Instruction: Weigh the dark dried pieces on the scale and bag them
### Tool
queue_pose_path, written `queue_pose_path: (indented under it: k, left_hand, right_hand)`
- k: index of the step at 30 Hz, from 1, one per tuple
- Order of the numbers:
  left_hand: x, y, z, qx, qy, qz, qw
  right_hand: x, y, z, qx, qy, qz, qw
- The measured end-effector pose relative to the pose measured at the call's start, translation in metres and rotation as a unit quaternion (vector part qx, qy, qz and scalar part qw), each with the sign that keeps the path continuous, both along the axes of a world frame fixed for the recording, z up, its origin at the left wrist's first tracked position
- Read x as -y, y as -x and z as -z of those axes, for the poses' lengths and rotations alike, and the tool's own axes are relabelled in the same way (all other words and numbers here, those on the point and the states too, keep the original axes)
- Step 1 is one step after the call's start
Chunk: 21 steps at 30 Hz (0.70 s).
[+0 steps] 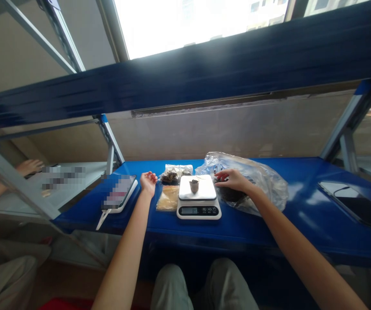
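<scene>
While the right hand [232,178] dips its half-curled fingers over dark bits [233,196] in a big clear bag [271,183], I can't tell whether it grips any. The left hand [148,184], loosely curled, shows nothing held, just left of two packets, one far [176,172] and one near [168,198]. Between the hands, a small filled cup [194,187] stands on a white scale [208,192]. Phones lie at the left [119,193] and right [360,206] of the blue desk [301,172].

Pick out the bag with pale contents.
The small flat bag just left of the scale; the small bag behind it and the large clear bag hold darker contents.
</scene>
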<state>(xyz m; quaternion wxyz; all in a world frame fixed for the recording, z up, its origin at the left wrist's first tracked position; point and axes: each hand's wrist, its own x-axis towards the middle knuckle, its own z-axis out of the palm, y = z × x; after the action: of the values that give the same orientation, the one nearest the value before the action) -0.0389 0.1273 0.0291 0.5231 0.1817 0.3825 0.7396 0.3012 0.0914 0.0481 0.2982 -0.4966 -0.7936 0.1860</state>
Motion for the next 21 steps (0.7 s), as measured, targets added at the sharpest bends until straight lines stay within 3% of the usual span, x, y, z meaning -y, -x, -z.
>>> queue_pose_path:
  k: [7, 12, 21]
  left_hand:
    - [-0.001, 0.0, 0.001, 0.005, -0.006, 0.001, 1.0]
    - [0.0, 0.002, 0.0, 0.023, -0.01, 0.011, 1.0]
    - [0.001, 0.004, 0.0, 0.028, -0.011, 0.011, 0.999]
  right_hand:
    - [0.0, 0.002, 0.001, 0.043, 0.046, 0.021, 0.998]
    - [-0.001, 0.002, 0.005, 0.006, 0.023, 0.001, 1.0]
    - [-0.006, 0.002, 0.01, -0.041, -0.017, 0.025, 0.999]
